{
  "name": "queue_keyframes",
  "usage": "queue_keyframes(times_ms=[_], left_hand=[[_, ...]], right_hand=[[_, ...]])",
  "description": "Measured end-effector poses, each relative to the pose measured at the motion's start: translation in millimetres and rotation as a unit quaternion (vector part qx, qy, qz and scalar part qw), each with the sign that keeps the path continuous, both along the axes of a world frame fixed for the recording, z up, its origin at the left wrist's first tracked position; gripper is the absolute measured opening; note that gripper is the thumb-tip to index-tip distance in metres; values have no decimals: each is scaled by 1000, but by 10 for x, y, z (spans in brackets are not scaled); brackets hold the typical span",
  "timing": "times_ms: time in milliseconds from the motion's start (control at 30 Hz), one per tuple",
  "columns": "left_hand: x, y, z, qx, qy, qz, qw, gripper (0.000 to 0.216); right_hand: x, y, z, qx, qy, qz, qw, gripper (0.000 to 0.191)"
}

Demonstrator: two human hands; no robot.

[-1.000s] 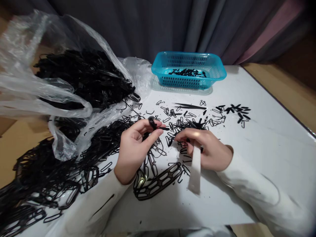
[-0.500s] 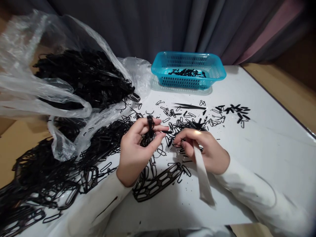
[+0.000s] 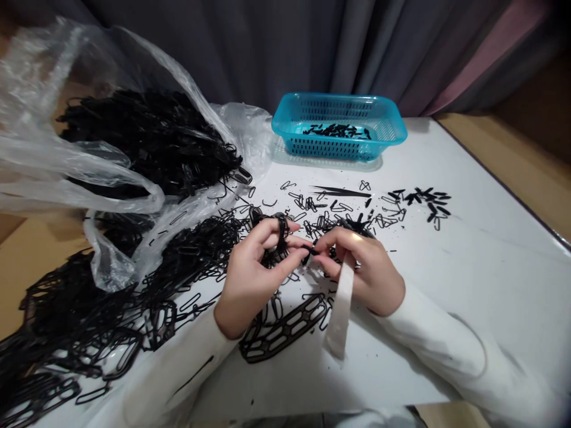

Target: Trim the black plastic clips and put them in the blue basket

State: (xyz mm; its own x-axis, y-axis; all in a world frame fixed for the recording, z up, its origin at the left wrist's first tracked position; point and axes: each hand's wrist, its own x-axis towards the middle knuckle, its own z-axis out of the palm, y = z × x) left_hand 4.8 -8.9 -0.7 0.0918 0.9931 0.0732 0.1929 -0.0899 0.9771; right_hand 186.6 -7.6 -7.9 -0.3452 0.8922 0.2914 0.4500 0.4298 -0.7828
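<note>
Your left grip is pressed shut on a black plastic strip, thumb and fingers pinching it so that its looped top stands up over your forefinger. Your right grip meets it fingertip to fingertip, pinching a small black piece at the strip's right side. You hold both just above the white bench, near its middle.

A clear plastic bag lies open at the far left, holding a heap of black frames. More of these spill out as a tangled pile over the left front of the bench, reaching close to your left wrist.

The blue basket stands at the far edge, well beyond your grips, with a few small black bits on its floor.

One flat lattice frame lies on the bench just below your grips, its upper end hidden behind the left one. A white strip hangs from the fingers of your right grip towards the bench, just beside that lattice.

Black tweezers lie between your grips and the basket. Loose loops are scattered just beyond your fingertips. A cluster of short black pieces sits to the right of the tweezers, apart from your right grip.
</note>
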Motion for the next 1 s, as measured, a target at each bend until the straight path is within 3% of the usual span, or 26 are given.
queue_keyframes(times_ms=[267, 400, 500, 667, 800, 900, 1000], left_hand=[[-23, 54, 17, -59, -47, 47, 996, 25], [-47, 86, 11, -56, -34, 64, 996, 28], [-66, 94, 0, -59, -1, 58, 997, 22], [-76, 85, 14, -92, 8, 48, 995, 23], [-49, 75, 21, -143, -49, 27, 988, 27], [-36, 75, 11, -161, -87, 5, 983, 26], [-35, 80, -1, -180, -115, -20, 977, 24]], right_hand=[[84, 82, -15, -55, 35, -95, 993, 11], [206, 158, -24, -19, -41, -168, 985, 15], [241, 183, -25, 10, -23, -189, 982, 20], [156, 139, -6, -55, 179, -172, 967, 35], [87, 76, 16, -155, 236, -118, 952, 49], [37, 42, 40, -215, 255, -39, 942, 37], [-13, 10, 56, -200, 253, -19, 946, 15]])
